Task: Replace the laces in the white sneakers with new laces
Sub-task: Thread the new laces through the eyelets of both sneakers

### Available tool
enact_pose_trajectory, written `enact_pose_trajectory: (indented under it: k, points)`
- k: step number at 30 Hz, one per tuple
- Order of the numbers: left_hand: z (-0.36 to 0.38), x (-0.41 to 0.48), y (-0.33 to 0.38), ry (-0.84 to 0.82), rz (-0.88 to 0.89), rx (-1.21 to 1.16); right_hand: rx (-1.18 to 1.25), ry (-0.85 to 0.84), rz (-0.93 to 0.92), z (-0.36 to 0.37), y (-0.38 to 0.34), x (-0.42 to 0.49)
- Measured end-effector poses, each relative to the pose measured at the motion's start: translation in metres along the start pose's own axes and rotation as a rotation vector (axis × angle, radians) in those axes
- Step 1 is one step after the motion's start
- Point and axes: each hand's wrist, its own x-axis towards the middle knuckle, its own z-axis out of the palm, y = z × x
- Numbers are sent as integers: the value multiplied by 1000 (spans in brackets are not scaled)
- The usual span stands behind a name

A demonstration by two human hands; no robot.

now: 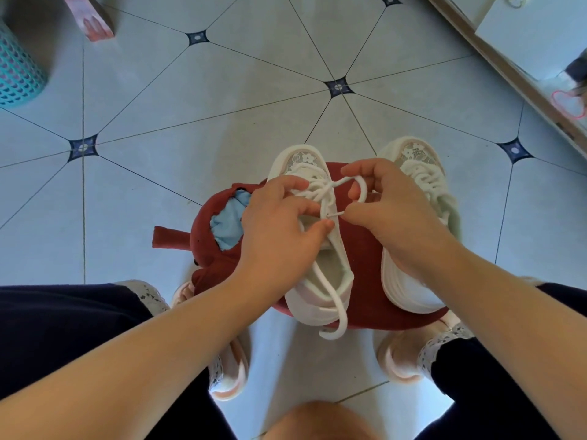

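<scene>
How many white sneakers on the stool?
2. One sneaker at the red stool's centre, left hand and right hand pinching its lace; the second sneaker right of it, partly hidden.

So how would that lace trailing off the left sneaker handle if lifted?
Probably floppy: the lace droops in a loose curve over the sneaker heel. Likely light, and thick enough to pinch easily, as the left hand and right hand do higher up. It looks woven, so perhaps not slippery.
</scene>
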Motion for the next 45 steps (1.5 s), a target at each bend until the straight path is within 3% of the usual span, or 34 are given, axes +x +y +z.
enact_pose_trajectory:
  k: [15,20,25,30,35,37,39,41,43,45]
  points:
    - [-5,4,-2,4,121,39,44,-72,-33,1,5,0]
    - [-7,6,0,28,222,185,-169,-119,-130,1,8,-5]
    - [-6,8,-4,85,412,294,-481,-44,-252,7,6,-12]
    - [-26,14,-9,91,555,397,-497,18,-240,5,5,-14]
    - [-78,15,-10,240,172,-12,-474,22,-222,4,5,-15]
    - [-88,9,-7,233,48,-301,-479,21,-232,6,6,-15]
    - [-86,3,3,71,-111,-783,-493,18,-236,7,6,-15]
    - [-79,0,10,-144,-163,-1178,-486,14,-225,6,6,-15]
    - [-85,3,9,-296,-164,-1352,-497,11,-218,5,6,-15]
    - [-96,11,4,-389,-138,-1367,-526,14,-222,4,7,-15]
